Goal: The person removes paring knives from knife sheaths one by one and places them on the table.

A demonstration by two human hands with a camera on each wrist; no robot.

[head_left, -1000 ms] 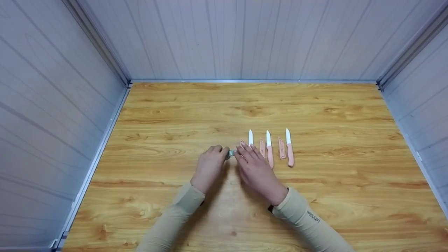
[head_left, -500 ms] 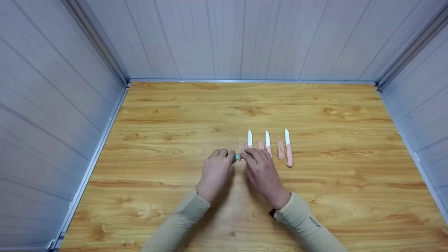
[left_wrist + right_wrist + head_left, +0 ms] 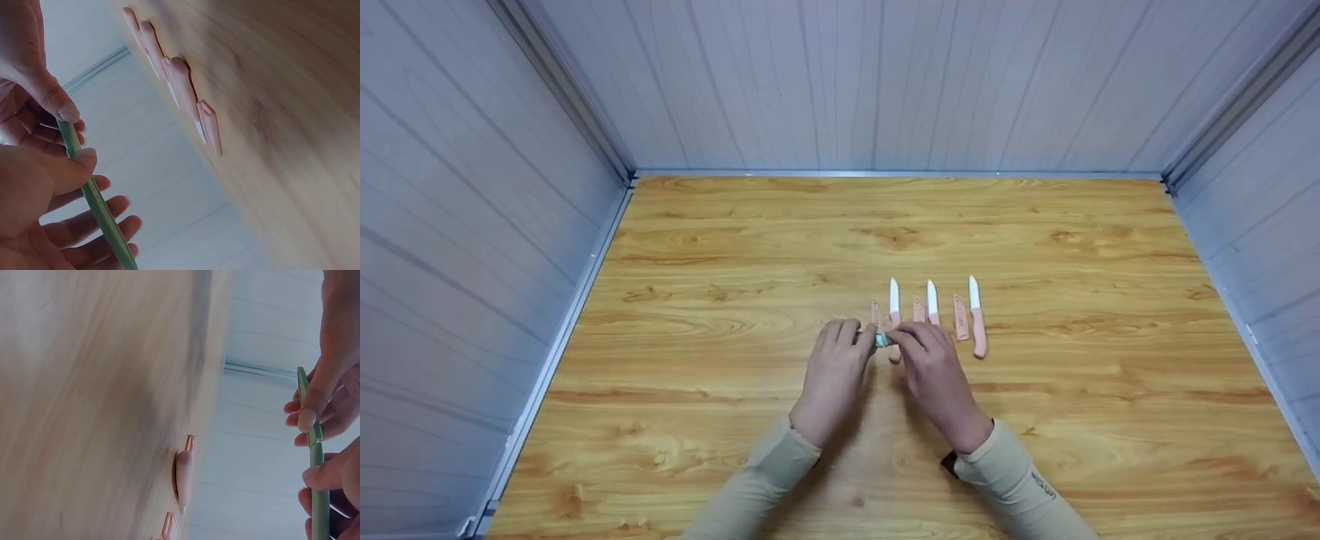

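Note:
Both hands hold a green knife in the air, its blade out of sight inside a green sheath (image 3: 101, 211). My left hand (image 3: 836, 367) pinches the sheath between thumb and fingers. On the right, my right hand (image 3: 937, 367) grips the green handle (image 3: 320, 512), its thumb lying along it. Sheath and handle meet end to end between the two thumbs. In the head view the hands cover most of the green knife, leaving only a short piece visible.
Beyond and right of the hands, three pink-handled knives with white blades lie on the wooden table: a left knife (image 3: 894, 296), a middle knife (image 3: 933, 296) and a right knife (image 3: 979, 334). Pink sheaths (image 3: 961, 319) lie beside them. Pale panels (image 3: 840, 90) wall the table.
Both hands have shifted to the right and slightly nearer, carrying the green knife. The right hand's fingers, stretched out a second ago, are now bent around the handle.

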